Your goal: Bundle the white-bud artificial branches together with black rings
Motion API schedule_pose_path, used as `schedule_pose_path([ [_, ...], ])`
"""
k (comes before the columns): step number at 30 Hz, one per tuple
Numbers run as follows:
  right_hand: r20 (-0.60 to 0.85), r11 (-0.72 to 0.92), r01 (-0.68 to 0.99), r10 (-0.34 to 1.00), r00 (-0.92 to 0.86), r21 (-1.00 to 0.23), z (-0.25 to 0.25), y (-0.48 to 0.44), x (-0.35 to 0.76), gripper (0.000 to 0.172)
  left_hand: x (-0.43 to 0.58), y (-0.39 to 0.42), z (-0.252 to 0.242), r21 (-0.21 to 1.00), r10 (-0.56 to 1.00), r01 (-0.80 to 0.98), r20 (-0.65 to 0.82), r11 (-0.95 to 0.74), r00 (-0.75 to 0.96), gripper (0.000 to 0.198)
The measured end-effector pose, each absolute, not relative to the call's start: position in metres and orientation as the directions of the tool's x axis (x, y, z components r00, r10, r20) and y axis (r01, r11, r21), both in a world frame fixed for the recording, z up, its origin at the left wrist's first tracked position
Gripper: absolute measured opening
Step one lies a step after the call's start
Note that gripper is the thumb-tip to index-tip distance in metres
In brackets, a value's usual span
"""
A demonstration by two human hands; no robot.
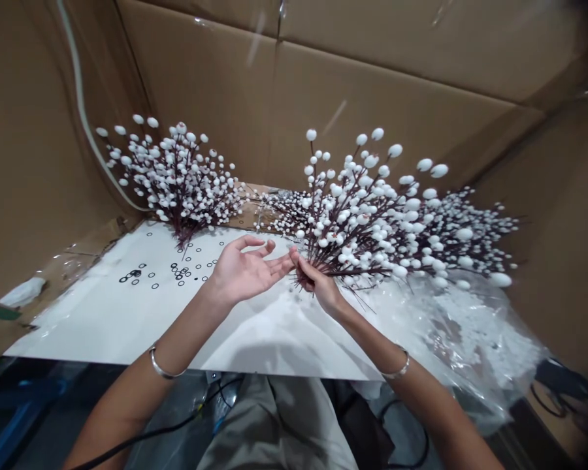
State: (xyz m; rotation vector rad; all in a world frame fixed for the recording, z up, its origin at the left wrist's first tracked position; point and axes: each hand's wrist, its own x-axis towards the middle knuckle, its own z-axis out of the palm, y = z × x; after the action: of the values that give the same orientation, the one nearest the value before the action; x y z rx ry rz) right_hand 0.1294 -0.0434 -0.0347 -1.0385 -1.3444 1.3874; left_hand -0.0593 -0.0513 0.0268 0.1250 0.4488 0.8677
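My right hand (318, 284) grips the dark stems of a bunch of artificial white-berry branches (357, 222) near their base. The bunch fans out to the upper right. My left hand (245, 271) lies open with its palm up, and its fingertips reach the right hand at the stems. It holds nothing. A second bunch of white-berry branches (176, 176) stands at the far left of the white sheet (127, 320). A third bunch (465, 235) lies behind the held one, to the right.
Cardboard walls (323, 111) surround the work surface on three sides. Several small black rings (176, 271) are printed or scattered on the white sheet. Crumpled clear plastic (460, 339) lies at the right. A black cable (142, 437) runs below the sheet's front edge.
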Motion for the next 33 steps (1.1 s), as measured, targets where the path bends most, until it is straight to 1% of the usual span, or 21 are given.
schedule_pose_path([
  [1, 0.019, 0.006, -0.064, 0.978, -0.209, -0.998, -0.037, -0.043, 0.128, 0.05, -0.058, -0.052, 0.027, 0.337, 0.774, -0.698, -0.313, 0.632, 0.55, 0.009],
  [2, 0.009, -0.004, -0.067, 0.979, -0.204, -0.998, -0.039, -0.043, 0.128, 0.051, -0.056, -0.053, 0.027, 0.417, 0.795, -0.678, -0.287, 0.606, 0.534, 0.009],
  [4, -0.016, -0.032, -0.066, 0.973, -0.228, -0.997, -0.04, -0.044, 0.126, 0.051, -0.052, -0.055, 0.026, 0.647, 0.854, -0.594, -0.184, 0.479, 0.487, 0.008],
  [5, -0.027, -0.045, -0.067, 0.967, -0.252, -0.997, -0.04, -0.045, 0.125, 0.05, -0.05, -0.056, 0.025, 0.764, 0.877, -0.526, -0.106, 0.373, 0.468, 0.008],
  [6, -0.034, -0.056, -0.07, 0.961, -0.275, -0.996, -0.04, -0.046, 0.125, 0.05, -0.049, -0.057, 0.025, 0.857, 0.889, -0.452, -0.017, 0.249, 0.458, 0.009],
  [7, -0.037, -0.062, -0.077, 0.955, -0.293, -0.995, -0.04, -0.047, 0.124, 0.049, -0.049, -0.058, 0.026, 0.917, 0.886, -0.378, 0.069, 0.124, 0.459, 0.011],
  [8, -0.042, -0.072, -0.087, 0.952, -0.304, -0.994, -0.04, -0.047, 0.124, 0.047, -0.049, -0.06, 0.027, 0.951, 0.871, -0.31, 0.144, 0.01, 0.47, 0.012],
  [10, -0.079, -0.116, -0.104, 0.947, -0.31, -0.988, -0.038, -0.049, 0.124, 0.043, -0.051, -0.062, 0.03, 0.967, 0.821, -0.189, 0.246, -0.171, 0.515, 0.011],
  [13, -0.166, -0.213, -0.106, 0.926, -0.338, -0.971, -0.034, -0.05, 0.124, 0.032, -0.057, -0.062, 0.034, 0.919, 0.718, -0.032, 0.328, -0.392, 0.614, 0.01],
  [17, -0.262, -0.342, -0.123, 0.867, -0.423, -0.932, -0.029, -0.053, 0.123, 0.021, -0.064, -0.052, 0.028, 0.76, 0.59, 0.094, 0.414, -0.643, 0.693, 0.009],
  [20, -0.3, -0.434, -0.188, 0.82, -0.487, -0.881, -0.028, -0.054, 0.124, 0.019, -0.067, -0.044, 0.015, 0.613, 0.477, 0.111, 0.476, -0.782, 0.739, 0.009],
  [22, -0.281, -0.443, -0.256, 0.826, -0.488, -0.859, -0.027, -0.054, 0.124, 0.02, -0.07, -0.041, 0.004, 0.561, 0.439, 0.091, 0.525, -0.823, 0.729, 0.011],
  [23, -0.262, -0.436, -0.286, 0.833, -0.486, -0.853, -0.026, -0.054, 0.124, 0.021, -0.071, -0.04, -0.001, 0.57, 0.447, 0.076, 0.547, -0.818, 0.708, 0.011],
  [25, -0.211, -0.407, -0.341, 0.847, -0.488, -0.847, -0.023, -0.053, 0.123, 0.02, -0.073, -0.038, -0.011, 0.643, 0.483, 0.011, 0.564, -0.766, 0.67, 0.012],
  [27, -0.157, -0.383, -0.375, 0.845, -0.511, -0.844, -0.019, -0.052, 0.121, 0.017, -0.073, -0.036, -0.022, 0.731, 0.521, -0.108, 0.574, -0.674, 0.632, 0.013],
  [30, -0.093, -0.36, -0.403, 0.831, -0.549, -0.841, -0.016, -0.048, 0.116, 0.035, -0.07, -0.034, -0.035, 0.803, 0.584, -0.312, 0.588, -0.508, 0.56, 0.016],
  [31, -0.077, -0.35, -0.408, 0.83, -0.553, -0.843, -0.016, -0.046, 0.114, 0.039, -0.069, -0.033, -0.038, 0.814, 0.608, -0.365, 0.581, -0.452, 0.541, 0.016],
  [33, -0.052, -0.315, -0.418, 0.845, -0.531, -0.852, -0.016, -0.04, 0.109, 0.041, -0.066, -0.032, -0.043, 0.827, 0.657, -0.445, 0.55, -0.344, 0.515, 0.017],
])
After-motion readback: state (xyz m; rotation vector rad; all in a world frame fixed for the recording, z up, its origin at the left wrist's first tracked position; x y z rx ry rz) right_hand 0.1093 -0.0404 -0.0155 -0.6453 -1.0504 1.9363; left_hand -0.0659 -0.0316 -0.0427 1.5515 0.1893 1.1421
